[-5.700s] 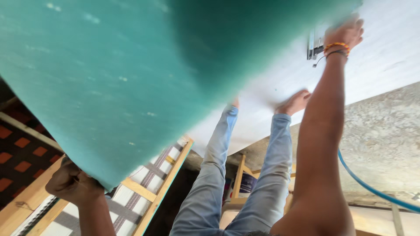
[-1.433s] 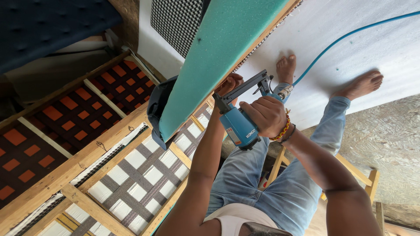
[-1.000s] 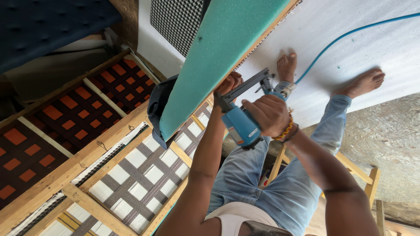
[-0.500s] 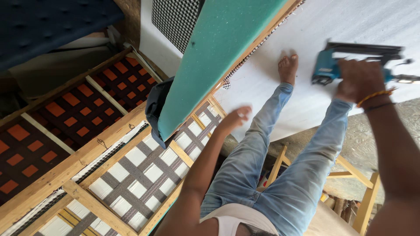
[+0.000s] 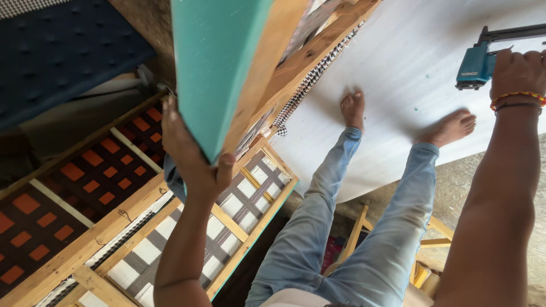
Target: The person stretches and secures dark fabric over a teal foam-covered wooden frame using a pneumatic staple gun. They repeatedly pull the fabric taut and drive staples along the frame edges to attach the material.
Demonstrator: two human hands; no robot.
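Observation:
My left hand (image 5: 190, 156) grips the lower corner of a thick teal foam slab (image 5: 219, 62) that is fixed to a wooden frame panel (image 5: 296, 54) with checked webbing along its edge. The panel stands tilted up on its side. My right hand (image 5: 520, 71) is raised at the upper right, shut on a blue pneumatic staple gun (image 5: 478, 59), well away from the foam. My legs in blue jeans and my bare feet (image 5: 398, 122) rest on a white sheet (image 5: 409, 74) spread on the floor.
Wooden seat frames with grey-and-white webbing (image 5: 227, 210) and orange-and-brown webbing (image 5: 74, 182) lie at the left. A dark blue quilted cushion (image 5: 62, 51) lies at the top left. A small wooden stool frame (image 5: 421, 250) stands below my legs.
My right hand has pulled the staple gun away from the foam edge to the upper right. My left hand has taken hold of the foam corner, and the panel now stands closer and steeper.

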